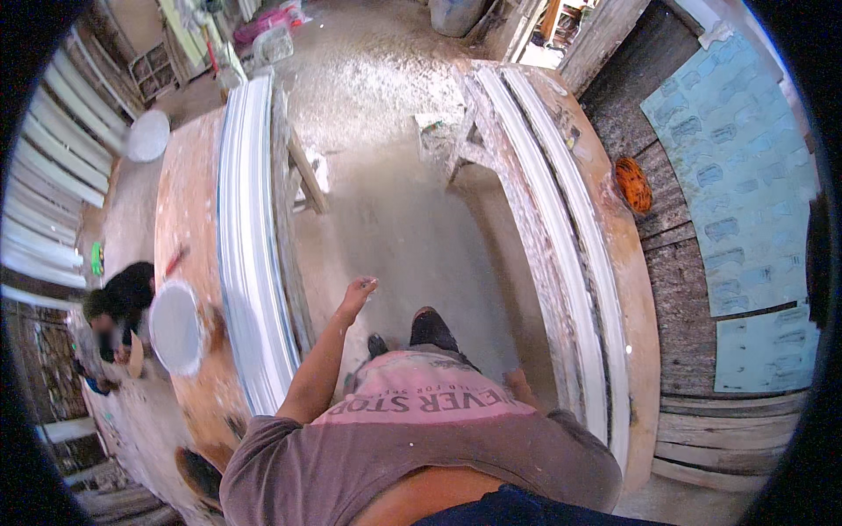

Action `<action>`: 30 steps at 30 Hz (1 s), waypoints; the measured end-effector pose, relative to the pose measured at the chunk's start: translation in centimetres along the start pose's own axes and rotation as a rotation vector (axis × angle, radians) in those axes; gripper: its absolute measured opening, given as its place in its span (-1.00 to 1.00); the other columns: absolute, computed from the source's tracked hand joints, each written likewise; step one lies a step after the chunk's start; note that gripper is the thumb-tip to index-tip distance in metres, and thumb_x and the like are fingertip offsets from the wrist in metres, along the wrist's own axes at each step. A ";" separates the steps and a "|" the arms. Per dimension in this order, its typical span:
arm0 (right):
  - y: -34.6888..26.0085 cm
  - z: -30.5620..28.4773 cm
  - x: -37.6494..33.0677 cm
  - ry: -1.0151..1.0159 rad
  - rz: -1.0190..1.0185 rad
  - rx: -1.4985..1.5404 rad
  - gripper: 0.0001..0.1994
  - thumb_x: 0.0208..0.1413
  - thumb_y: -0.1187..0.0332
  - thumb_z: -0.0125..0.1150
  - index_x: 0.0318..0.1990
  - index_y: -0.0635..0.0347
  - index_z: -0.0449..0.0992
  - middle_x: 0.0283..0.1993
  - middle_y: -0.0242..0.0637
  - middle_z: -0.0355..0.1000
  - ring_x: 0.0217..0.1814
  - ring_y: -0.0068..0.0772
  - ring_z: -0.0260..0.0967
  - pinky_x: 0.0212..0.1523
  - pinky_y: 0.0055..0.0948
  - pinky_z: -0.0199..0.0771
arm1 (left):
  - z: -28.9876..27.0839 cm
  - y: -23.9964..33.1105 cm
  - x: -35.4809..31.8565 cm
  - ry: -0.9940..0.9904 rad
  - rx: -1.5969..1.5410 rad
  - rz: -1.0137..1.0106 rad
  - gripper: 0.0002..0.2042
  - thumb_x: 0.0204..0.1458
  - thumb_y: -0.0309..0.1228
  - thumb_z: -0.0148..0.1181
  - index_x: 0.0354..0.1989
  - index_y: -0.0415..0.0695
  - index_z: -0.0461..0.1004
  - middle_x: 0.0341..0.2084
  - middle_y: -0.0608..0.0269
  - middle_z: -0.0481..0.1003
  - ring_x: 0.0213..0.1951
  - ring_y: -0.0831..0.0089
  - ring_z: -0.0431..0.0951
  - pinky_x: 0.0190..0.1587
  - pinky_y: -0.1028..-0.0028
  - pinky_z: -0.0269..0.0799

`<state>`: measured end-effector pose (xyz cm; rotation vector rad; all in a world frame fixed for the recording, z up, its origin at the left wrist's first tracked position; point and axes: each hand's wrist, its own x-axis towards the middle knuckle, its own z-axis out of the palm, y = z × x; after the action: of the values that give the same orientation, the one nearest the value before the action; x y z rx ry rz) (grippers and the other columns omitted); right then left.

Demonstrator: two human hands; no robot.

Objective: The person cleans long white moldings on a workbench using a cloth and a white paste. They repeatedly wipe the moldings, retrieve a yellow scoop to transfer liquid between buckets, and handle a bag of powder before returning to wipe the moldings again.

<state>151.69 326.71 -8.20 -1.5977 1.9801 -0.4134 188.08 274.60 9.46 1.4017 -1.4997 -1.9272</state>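
Note:
My left hand (pixel 358 296) hangs over the floor between two long benches, its fingers curled together. A small pale bit shows at its fingertips, too small to name. My right hand (pixel 519 383) is low beside my shirt, blurred and partly hidden, so its fingers cannot be read. To the left, a long ridged white moulding (pixel 250 237) with bluish stripes lies along the bench edge, nearest my left hand. Over on the right bench lie long white ridged strips (pixel 561 219), with a dark gap between them.
A round pan of white material (pixel 178 329) sits on the left bench (pixel 189 175). Beyond it a person (pixel 123 307) crouches low. An orange basket (pixel 633 185) and blue sheets (pixel 737 175) are at the right. A grey bucket (pixel 454 16) stands at the far end.

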 end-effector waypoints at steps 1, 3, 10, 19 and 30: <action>0.3 0.2 0.5 0.066 -0.118 0.098 -0.81 0.01 0.29 0.01 -0.34 0.13 0.53 -0.32 -0.22 0.46 -0.30 -0.23 0.40 -0.32 -0.20 0.35 | -0.4 1.3 2.8 -0.024 -0.005 0.011 -0.63 0.04 -0.15 0.16 -0.11 -0.17 0.46 -0.32 0.27 0.47 -0.21 0.47 0.40 -0.12 0.43 0.28; -0.3 1.7 4.3 -0.012 0.006 -0.048 -0.82 0.02 0.30 0.01 -0.32 0.12 0.53 -0.33 -0.26 0.45 -0.32 -0.27 0.38 -0.33 -0.23 0.34 | -1.9 3.1 7.9 -0.015 -0.005 -0.023 -0.64 0.05 -0.15 0.15 -0.13 -0.19 0.47 -0.34 0.28 0.47 -0.23 0.48 0.40 -0.12 0.46 0.27; -4.6 -3.7 30.8 -0.209 0.421 0.150 -0.77 0.08 0.26 -0.06 -0.33 0.19 0.49 -0.31 -0.11 0.43 -0.26 -0.12 0.36 -0.24 -0.19 0.33 | -10.6 7.0 27.6 0.138 -0.036 -0.158 -0.67 0.01 -0.20 0.13 -0.16 -0.20 0.50 -0.33 0.24 0.50 -0.29 0.43 0.43 -0.20 0.41 0.33; -1.0 -22.7 73.8 -0.283 -0.069 -0.040 -0.69 0.16 0.22 -0.14 -0.33 0.29 0.44 -0.29 0.08 0.40 -0.18 0.07 0.34 -0.13 -0.14 0.31 | -21.0 15.0 42.0 0.274 0.039 -0.228 -0.73 -0.02 -0.26 0.13 -0.25 -0.19 0.52 -0.37 0.17 0.52 -0.34 0.35 0.47 -0.24 0.34 0.36; -11.9 -41.6 121.4 -0.030 0.088 0.272 -0.62 0.13 0.13 -0.04 -0.03 0.19 0.44 -0.12 0.04 0.44 -0.05 0.03 0.38 -0.04 -0.18 0.36 | -24.0 23.6 63.6 0.250 0.171 -0.503 -0.66 -0.03 -0.26 0.13 -0.15 -0.24 0.46 -0.33 0.11 0.51 -0.29 0.30 0.48 -0.21 0.29 0.37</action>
<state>119.81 202.45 4.07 -1.3357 1.8725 -0.5920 171.50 205.27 -0.51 2.1760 -1.3040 -1.8150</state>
